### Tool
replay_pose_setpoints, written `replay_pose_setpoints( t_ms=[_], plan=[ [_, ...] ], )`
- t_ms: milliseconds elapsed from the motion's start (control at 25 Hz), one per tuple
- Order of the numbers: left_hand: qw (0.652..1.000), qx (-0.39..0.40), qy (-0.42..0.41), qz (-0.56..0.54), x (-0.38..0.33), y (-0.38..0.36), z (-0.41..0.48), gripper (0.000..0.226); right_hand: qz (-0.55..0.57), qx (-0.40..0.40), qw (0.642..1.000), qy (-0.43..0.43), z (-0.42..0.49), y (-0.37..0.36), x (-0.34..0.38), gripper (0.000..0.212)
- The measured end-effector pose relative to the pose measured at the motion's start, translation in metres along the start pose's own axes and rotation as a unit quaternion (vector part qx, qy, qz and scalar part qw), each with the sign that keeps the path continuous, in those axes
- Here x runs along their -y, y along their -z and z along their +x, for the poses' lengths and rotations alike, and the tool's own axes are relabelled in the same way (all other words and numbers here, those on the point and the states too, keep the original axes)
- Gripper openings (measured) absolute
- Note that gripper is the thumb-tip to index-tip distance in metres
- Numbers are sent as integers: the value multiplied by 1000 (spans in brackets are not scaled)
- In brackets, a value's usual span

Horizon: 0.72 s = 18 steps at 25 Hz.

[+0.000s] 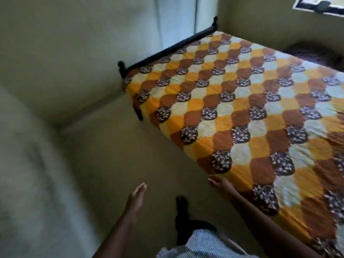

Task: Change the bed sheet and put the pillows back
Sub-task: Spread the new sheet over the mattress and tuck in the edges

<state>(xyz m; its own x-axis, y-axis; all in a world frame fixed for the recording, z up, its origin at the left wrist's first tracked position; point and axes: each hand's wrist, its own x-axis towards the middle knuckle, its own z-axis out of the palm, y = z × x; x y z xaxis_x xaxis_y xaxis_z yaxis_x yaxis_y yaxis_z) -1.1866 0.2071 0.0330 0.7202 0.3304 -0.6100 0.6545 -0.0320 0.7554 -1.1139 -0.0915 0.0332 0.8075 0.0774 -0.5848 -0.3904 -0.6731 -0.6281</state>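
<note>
A patterned bed sheet [242, 112] in orange, brown, cream and dark floral patches lies spread flat over the mattress. It fills the right half of the head view. My right hand [220, 183] is at the sheet's near side edge, fingers apart, touching or almost touching the cloth. My left hand [135, 197] hangs over the floor left of the bed, flat and holding nothing. A dark, blurred mound [316, 54] lies at the far right edge of the bed; I cannot tell whether it is a pillow.
The black bed frame rail [173, 48] with knobbed posts runs along the bed's far left end, close to the wall. A bare floor strip [104, 155] lies between bed and wall. A window [320, 5] is at top right. My dark-socked foot [181, 211] stands on the floor.
</note>
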Motion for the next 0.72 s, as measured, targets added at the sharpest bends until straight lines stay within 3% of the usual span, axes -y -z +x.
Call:
replay_pose_setpoints(
  t_ms=[240, 400, 520, 600, 720],
  plan=[
    [984, -133, 79, -90, 9, 106, 48, 42, -15, 130, 991, 14, 126, -48, 138, 14],
    [964, -197, 122, -130, -19, 165, 89, 44, -22, 172, 985, 15, 203, -77, 229, 30],
    [946, -241, 140, -163, -46, 207, 131, 46, 11, 254, 967, 1, 253, -99, 327, 43],
    [940, -257, 144, -171, -54, 226, 153, 45, 42, 306, 951, -18, 282, -122, 388, 32],
    [940, -256, 146, -173, -65, 256, 194, 40, 16, 328, 944, 25, 327, -164, 459, 35]
  ],
)
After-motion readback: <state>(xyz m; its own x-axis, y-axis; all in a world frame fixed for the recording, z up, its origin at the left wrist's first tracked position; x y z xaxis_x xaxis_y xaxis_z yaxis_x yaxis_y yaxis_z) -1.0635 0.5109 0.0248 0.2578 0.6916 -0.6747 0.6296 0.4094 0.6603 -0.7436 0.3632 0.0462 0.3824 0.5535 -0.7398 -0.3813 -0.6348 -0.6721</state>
